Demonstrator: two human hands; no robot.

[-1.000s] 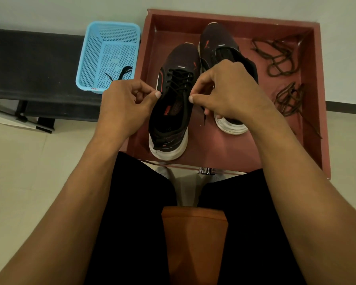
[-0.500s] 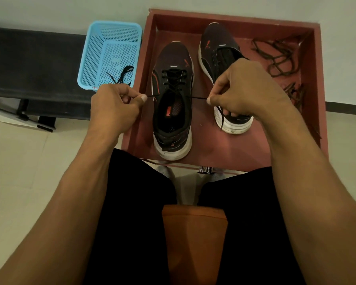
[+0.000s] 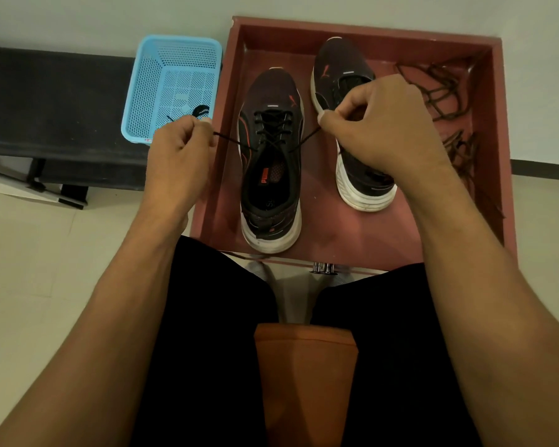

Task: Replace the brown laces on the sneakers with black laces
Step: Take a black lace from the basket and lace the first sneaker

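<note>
Tension on the black lace (image 3: 235, 142): left hand (image 3: 178, 150) pinches one end, right hand (image 3: 380, 130) the other, either side of the near sneaker (image 3: 271, 191) in the red tray (image 3: 365, 32). Best pull evenly, ends level.

My left hand (image 3: 181, 150) and my right hand (image 3: 381, 130) each pinched one end of lace (image 3: 273, 129); sneaker (image 3: 271, 191) sat between my grips, in tray (image 3: 368, 29). Second sneaker (image 3: 341, 67) lay under and behind right grip. Loose laces (image 3: 439, 91) lay right of it, along tray wall. Basket (image 3: 171, 75) sat behind left grip, outside tray; spare lace (image 3: 199, 110) in it. Bench (image 3: 55, 101) left of basket.
</note>
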